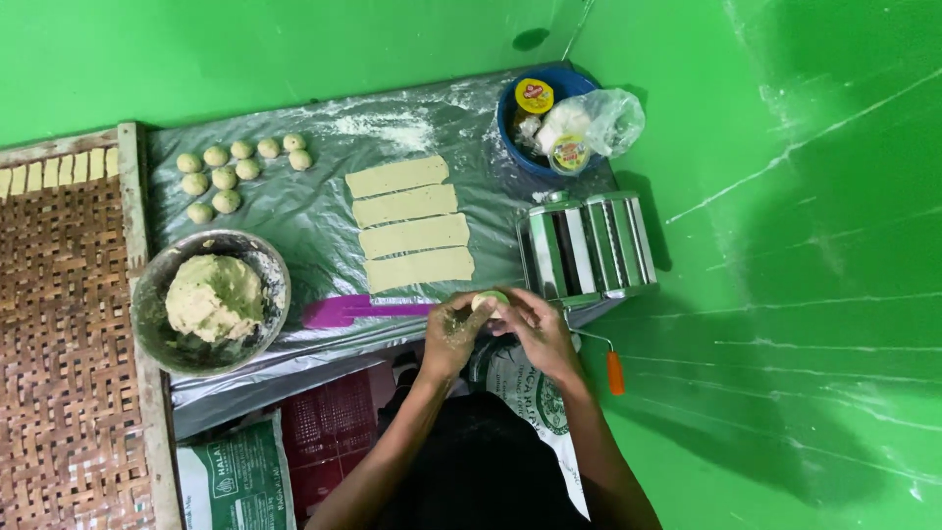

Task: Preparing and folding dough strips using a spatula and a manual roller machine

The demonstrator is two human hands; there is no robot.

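Note:
My left hand (453,334) and my right hand (535,329) meet at the table's near edge, both closed around a small pale green dough ball (489,298) pressed between the fingers. Just beyond them lie several flat rectangular dough strips (410,222) in a column on the plastic-covered table (314,216). A purple spatula (358,310) rests left of my left hand. The metal pasta roller (586,245) stands right beside my right hand, its orange-handled crank (613,371) hanging below.
A metal bowl (157,324) with a dough lump sits at the left. Several small dough balls (231,172) lie at the far left. A blue bowl (512,128) with tubs and a bag stands at the back. A woven tray (59,334) and flour sacks (235,481) lie nearby.

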